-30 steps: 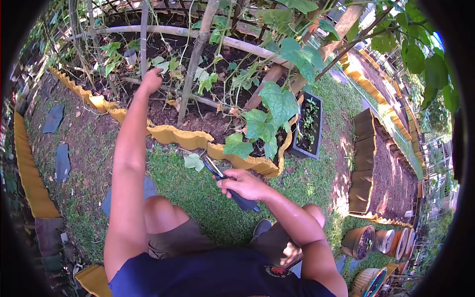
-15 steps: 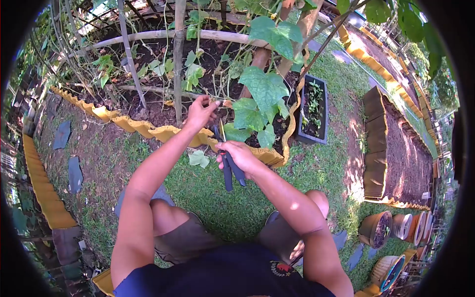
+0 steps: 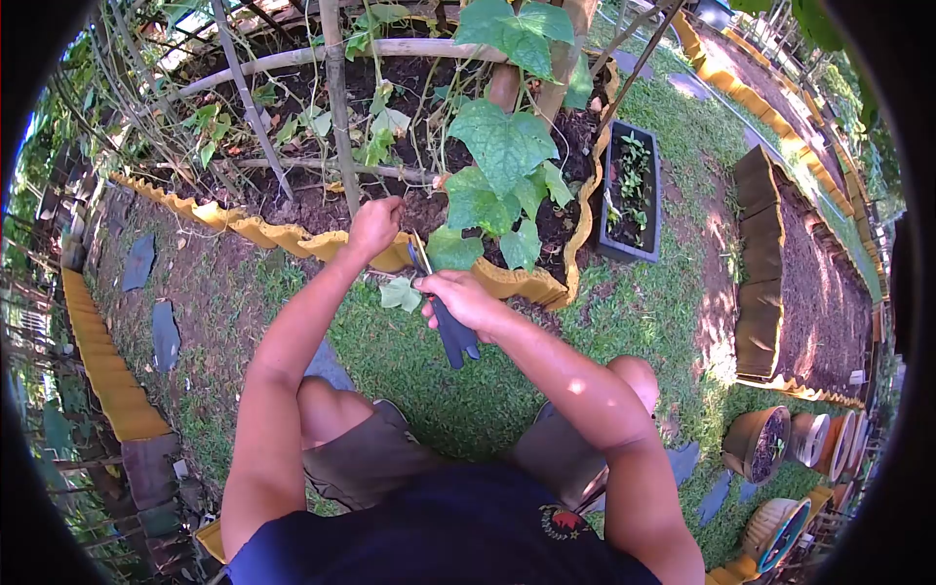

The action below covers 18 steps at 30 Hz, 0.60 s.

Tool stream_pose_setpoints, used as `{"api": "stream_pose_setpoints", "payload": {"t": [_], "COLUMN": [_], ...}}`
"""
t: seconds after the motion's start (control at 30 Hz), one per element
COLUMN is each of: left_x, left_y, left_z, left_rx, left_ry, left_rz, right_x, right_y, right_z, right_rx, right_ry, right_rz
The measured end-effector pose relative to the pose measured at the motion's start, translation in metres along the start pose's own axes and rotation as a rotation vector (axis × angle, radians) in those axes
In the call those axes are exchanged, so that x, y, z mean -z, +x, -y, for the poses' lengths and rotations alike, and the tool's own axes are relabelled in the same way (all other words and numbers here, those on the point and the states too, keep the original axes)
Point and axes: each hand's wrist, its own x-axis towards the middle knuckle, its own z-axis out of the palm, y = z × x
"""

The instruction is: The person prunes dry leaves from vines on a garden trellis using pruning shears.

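My right hand (image 3: 460,300) is wrapped round a pair of dark-handled pruning shears (image 3: 454,339). Their blades point up towards the garden bed, above its yellow edging. To the left of the blades, my left hand (image 3: 374,230) has its fingers curled together over the edging; whatever they may pinch is too small to see. Large green vine leaves (image 3: 502,146) hang just beyond my right hand. A cut-looking pale leaf (image 3: 400,293) lies on the grass below the edging, between my forearms.
Wavy yellow edging (image 3: 283,235) borders the bed, where wooden stakes (image 3: 338,107) and thin stems stand upright. A dark rectangular planter (image 3: 627,249) sits on the grass to the right. Farther right are another soil bed (image 3: 814,292) and several pots (image 3: 756,444).
My left hand has drawn back from the stems towards the edging, and its fingers have curled in. The shears' handles have come closer together. The view has shifted slightly.
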Motion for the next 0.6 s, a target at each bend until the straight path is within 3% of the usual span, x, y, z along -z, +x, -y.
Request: {"api": "stream_pose_setpoints", "payload": {"t": [0.1, 0.13, 0.23, 0.37, 0.43, 0.5, 0.6], "left_x": [-0.013, -0.014, -0.009, -0.005, -0.014, -0.021, -0.015], "left_y": [0.004, 0.005, 0.005, -0.001, 0.002, 0.006, 0.005], "left_z": [0.004, 0.002, -0.006, -0.004, 0.007, 0.013, 0.007], "left_rx": [-0.052, -0.179, -0.034, 0.001, -0.088, -0.288, -0.148], "left_ry": [-0.146, -0.133, -0.358, -0.307, -0.242, -0.213, -0.212], "left_rz": [-0.066, -0.174, -0.119, -0.152, -0.192, -0.386, -0.236], "right_x": [-0.003, -0.004, -0.005, -0.002, -0.002, -0.003, -0.006], "right_y": [-0.005, -0.009, -0.011, -0.004, -0.005, -0.005, -0.003], "right_z": [-0.007, -0.007, -0.009, -0.027, -0.032, -0.036, -0.041], "right_rx": [-0.03, -0.037, -0.077, -0.117, -0.155, -0.187, -0.223], "right_ry": [-0.058, -0.071, -0.101, -0.084, -0.081, -0.071, -0.071], "right_rz": [0.015, 0.012, 0.007, -0.023, -0.039, -0.057, -0.067]}}
